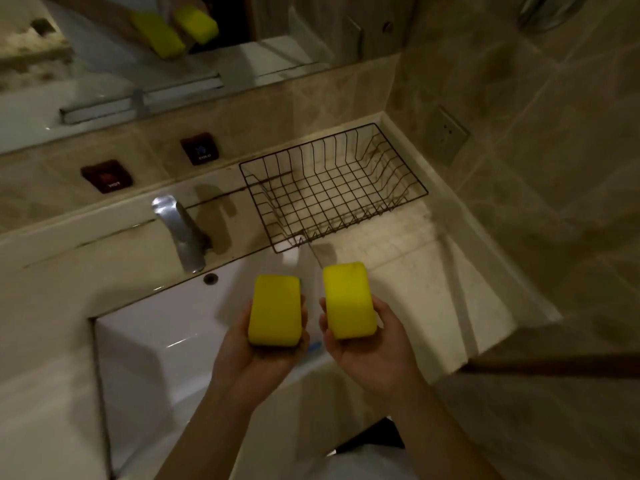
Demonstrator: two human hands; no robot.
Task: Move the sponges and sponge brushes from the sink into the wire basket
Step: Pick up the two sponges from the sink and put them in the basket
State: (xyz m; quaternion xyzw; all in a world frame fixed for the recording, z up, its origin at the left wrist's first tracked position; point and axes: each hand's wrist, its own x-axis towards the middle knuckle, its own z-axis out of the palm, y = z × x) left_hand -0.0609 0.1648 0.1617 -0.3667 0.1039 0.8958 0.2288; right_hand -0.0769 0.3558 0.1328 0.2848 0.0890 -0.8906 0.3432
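Observation:
My left hand (256, 355) holds a yellow sponge (274, 310) from below, over the white sink (156, 341). My right hand (367, 351) holds a second yellow sponge (348, 299) the same way, above the sink's right rim. The black wire basket (332, 183) stands on the counter behind and to the right of both hands, with nothing visible in it. A white object with a blue tip (313, 348) peeks out between my hands, mostly hidden.
A chrome tap (180, 230) rises behind the sink on the left. Two dark hot and cold knobs (199, 148) sit on the back ledge. A mirror (138, 46) above reflects the sponges. A tiled wall with a socket (446, 133) closes the right side.

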